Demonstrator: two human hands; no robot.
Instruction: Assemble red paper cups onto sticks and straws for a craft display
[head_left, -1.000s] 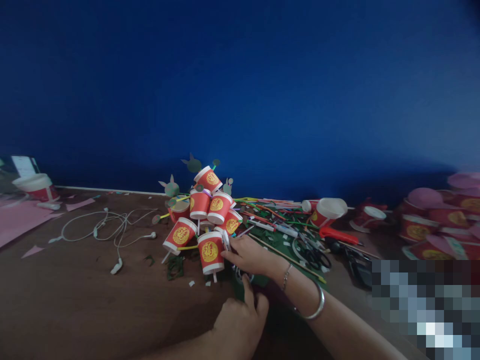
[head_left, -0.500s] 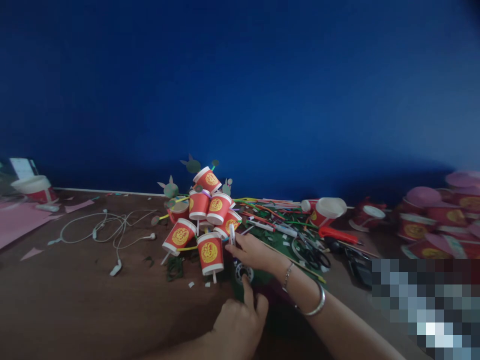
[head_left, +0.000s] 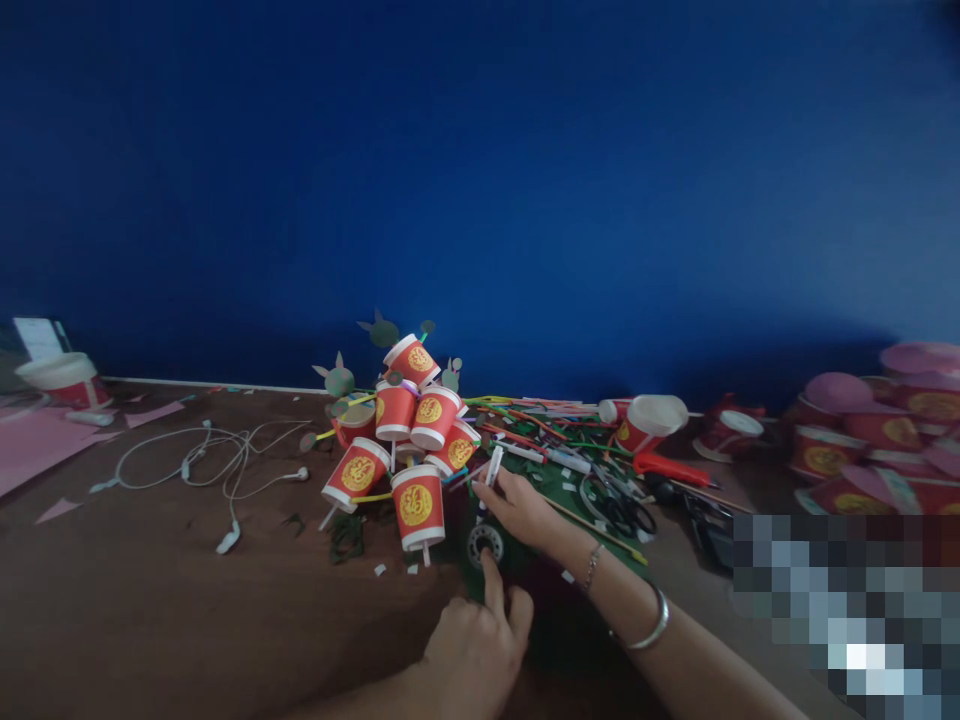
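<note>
My left hand reaches in from the bottom with its index finger stretched out and the other fingers curled. That fingertip presses into the middle of a white-rimmed tape roll lying on dark green paper. My right hand, with a bracelet and a silver bangle on its wrist, pinches a white marker. The marker stands nearly upright, its dark lower end beside the roll's upper edge; whether the tip touches the paper I cannot tell. Just left rises a stack of red paper cups joined with straws.
Earphones and pink paper lie on the left. Behind my right hand are straws, pens and scissors. A red glue gun and more cups are farther right. A blue wall stands behind the table.
The marker in my right hand has moved a little right and leans more to the right at its top. My left index finger stays on the tape roll.
</note>
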